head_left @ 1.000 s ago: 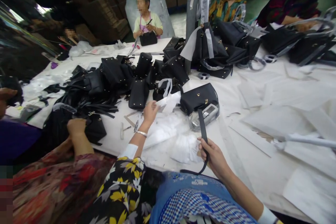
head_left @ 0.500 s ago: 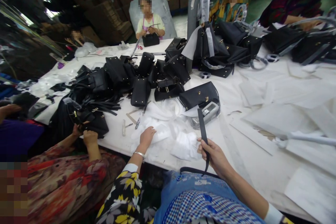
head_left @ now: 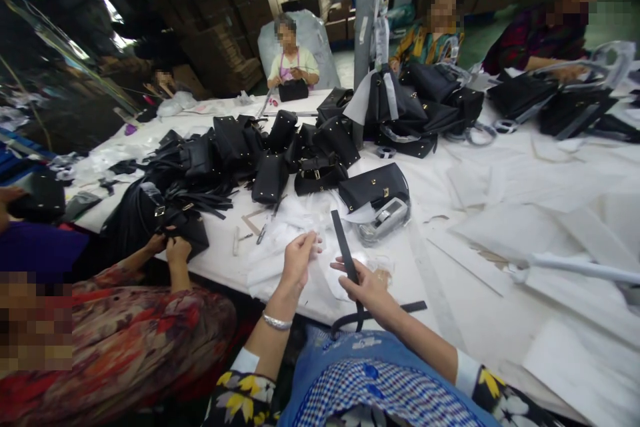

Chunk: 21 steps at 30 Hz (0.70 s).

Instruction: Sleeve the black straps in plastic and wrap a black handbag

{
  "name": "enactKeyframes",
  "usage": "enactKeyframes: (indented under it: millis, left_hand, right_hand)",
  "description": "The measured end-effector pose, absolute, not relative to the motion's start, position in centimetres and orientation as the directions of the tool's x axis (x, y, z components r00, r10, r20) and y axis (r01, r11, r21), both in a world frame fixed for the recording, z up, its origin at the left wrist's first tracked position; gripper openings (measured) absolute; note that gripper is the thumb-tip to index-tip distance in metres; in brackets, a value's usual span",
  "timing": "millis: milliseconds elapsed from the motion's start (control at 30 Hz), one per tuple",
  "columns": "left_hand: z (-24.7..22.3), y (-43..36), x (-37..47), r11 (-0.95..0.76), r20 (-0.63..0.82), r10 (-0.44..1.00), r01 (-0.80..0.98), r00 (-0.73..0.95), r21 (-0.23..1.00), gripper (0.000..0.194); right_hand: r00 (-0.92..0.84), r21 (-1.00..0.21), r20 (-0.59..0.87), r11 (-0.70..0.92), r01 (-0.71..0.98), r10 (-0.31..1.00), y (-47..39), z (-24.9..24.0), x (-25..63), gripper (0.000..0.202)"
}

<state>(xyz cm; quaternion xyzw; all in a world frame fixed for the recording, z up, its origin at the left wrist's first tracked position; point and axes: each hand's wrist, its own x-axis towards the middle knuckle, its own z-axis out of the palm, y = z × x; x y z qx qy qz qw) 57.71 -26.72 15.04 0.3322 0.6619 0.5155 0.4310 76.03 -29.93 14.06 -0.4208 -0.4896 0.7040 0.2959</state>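
Observation:
My right hand [head_left: 364,285] is closed on a long black strap [head_left: 344,240]. The strap's upper end rises past my fingers, while its lower part loops by my apron and lies on the table edge to the right. Just left of the strap is my left hand [head_left: 300,259], its fingertips drawn together over crumpled white wrapping [head_left: 280,260]; whatever may be in them is too small to make out. Beyond my hands lies a black handbag [head_left: 375,187] with gold fittings. A bundle in clear plastic [head_left: 387,221] rests against its front.
Black bags [head_left: 235,147] are heaped across the table's middle, with more bags [head_left: 400,97] beside a post. White sheets [head_left: 550,227] spread over the right side. At my left, a co-worker's hands [head_left: 173,247] handle a black bag. Several people sit around the table.
My right hand has moved left with the strap. My left hand has lifted off the white wrapping and come right, close to the strap.

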Motion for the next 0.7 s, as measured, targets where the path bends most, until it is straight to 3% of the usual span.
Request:
enactKeyframes:
  millis: [167, 267, 400, 467, 700]
  left_hand:
    - [15.7, -26.8, 60.7, 0.126, -0.310, 0.792, -0.356, -0.525, 0.926, 0.040]
    - [16.0, -28.3, 61.5, 0.099, -0.325, 0.843, -0.469, -0.429, 0.877, 0.041]
    - [15.8, -32.1, 62.4, 0.348, -0.426, 0.899, -0.427, -0.099, 0.835, 0.041]
    - [15.6, -33.7, 62.8, 0.429, -0.465, 0.885, -0.352, -0.021, 0.832, 0.037]
    - [15.7, -34.1, 62.5, 0.437, -0.502, 0.853, -0.329, -0.142, 0.837, 0.026]
  right_hand:
    - [-0.398, -0.937, -0.339, -0.344, 0.062, 0.852, -30.9, 14.2, 75.1, 0.041]
    - [-0.328, -0.917, -0.381, -0.398, 0.017, 0.864, -31.1, 14.0, 75.2, 0.034]
    - [-0.257, -0.932, -0.344, -0.362, -0.026, 0.903, -30.9, 13.6, 76.0, 0.037]
    - [-0.247, -0.943, -0.315, -0.332, -0.029, 0.916, -30.8, 13.6, 76.5, 0.036]
    - [-0.327, -0.912, -0.302, -0.372, -0.174, 0.895, -30.6, 15.0, 77.9, 0.046]
